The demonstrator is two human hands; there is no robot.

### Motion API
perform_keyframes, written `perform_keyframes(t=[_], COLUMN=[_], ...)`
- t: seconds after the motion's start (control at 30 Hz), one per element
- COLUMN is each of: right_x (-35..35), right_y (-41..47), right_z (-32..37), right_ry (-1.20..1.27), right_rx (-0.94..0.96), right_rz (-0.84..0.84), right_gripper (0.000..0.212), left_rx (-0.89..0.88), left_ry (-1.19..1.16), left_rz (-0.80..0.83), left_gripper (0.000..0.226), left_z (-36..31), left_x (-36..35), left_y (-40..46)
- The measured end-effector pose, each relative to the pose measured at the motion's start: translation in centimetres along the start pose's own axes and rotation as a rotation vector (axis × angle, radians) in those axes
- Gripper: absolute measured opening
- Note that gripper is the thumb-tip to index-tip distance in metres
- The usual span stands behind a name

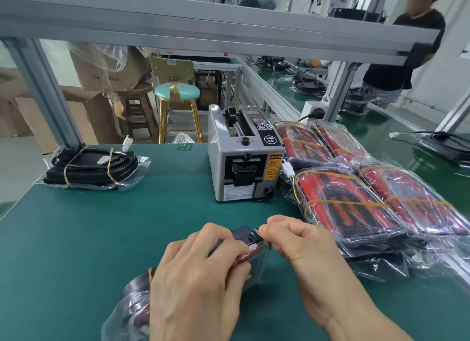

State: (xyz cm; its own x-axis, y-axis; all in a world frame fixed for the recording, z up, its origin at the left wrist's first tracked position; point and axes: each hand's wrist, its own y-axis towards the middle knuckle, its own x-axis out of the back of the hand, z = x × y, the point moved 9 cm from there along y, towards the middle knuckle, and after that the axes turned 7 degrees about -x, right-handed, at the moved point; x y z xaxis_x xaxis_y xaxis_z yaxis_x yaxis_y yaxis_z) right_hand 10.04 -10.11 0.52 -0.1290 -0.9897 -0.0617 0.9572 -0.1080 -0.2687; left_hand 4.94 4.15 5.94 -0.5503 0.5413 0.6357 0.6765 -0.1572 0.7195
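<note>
The bagged pack [245,240] lies at lower centre of the frame on the green table [101,226]. The left hand [201,272] grips it from above, fingers curled. The right hand [302,246] pinches the bag's upper end. The tape dispenser [244,162] stands behind, with stacked packs [356,200] at right.

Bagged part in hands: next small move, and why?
Likely press the bag's loose flap flat against the bagged part. Left hand grips it, right hand pinches the plastic at its end, and the tape dispenser stands just ahead, so sealing seems next.
</note>
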Motion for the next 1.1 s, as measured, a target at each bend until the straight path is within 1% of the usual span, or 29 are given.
perform_keyframes(t=[0.1,0.23,0.37,0.53,0.63,0.83,0.9,0.97,1.03,1.1], right_x=[0.0,0.0,-0.1,0.1,0.1,0.3,0.3,0.2,0.4,1.1], right_y=[0.1,0.2,0.2,0.2,0.1,-0.1,-0.2,-0.1,0.3,1.0], right_z=[0.0,0.4,0.7,0.9,1.0,1.2,1.3,1.1,0.6,-0.1], right_ry=[-0.007,-0.028,-0.089,-0.155,-0.185,-0.265,-0.284,-0.291,-0.233,-0.107], right_rx=[0.018,0.075,0.118,0.154,0.173,0.239,0.249,0.238,0.176,0.078], right_rz=[0.007,0.006,0.020,-0.010,-0.016,-0.087,-0.108,-0.111,-0.107,-0.099], right_gripper=[0.026,0.023,0.021,0.022,0.021,0.027,0.020,0.012,0.011,0.022], left_rx=[0.002,0.012,0.029,0.021,0.001,-0.005,-0.010,-0.007,-0.001,-0.006], left_ry=[0.012,0.022,0.029,0.044,0.040,0.006,0.016,0.017,0.006,-0.017], left_rz=[0.009,0.023,0.068,0.108,0.105,0.161,0.175,0.174,0.164,0.166], left_gripper=[0.014,0.016,0.032,0.038,0.031,0.033,0.034,0.034,0.034,0.032], left_z=[-0.1,-0.1,0.0,-0.1,-0.5,-0.8,-0.9,-0.8,-0.8,-0.8], left_x=[0.0,-0.1,-0.6,-1.0,-0.9,-1.2,-1.3,-1.3,-1.3,-1.3], left_y=[0.1,0.1,0.1,0.2,0.2,0.4,0.5,0.5,0.5,0.5])
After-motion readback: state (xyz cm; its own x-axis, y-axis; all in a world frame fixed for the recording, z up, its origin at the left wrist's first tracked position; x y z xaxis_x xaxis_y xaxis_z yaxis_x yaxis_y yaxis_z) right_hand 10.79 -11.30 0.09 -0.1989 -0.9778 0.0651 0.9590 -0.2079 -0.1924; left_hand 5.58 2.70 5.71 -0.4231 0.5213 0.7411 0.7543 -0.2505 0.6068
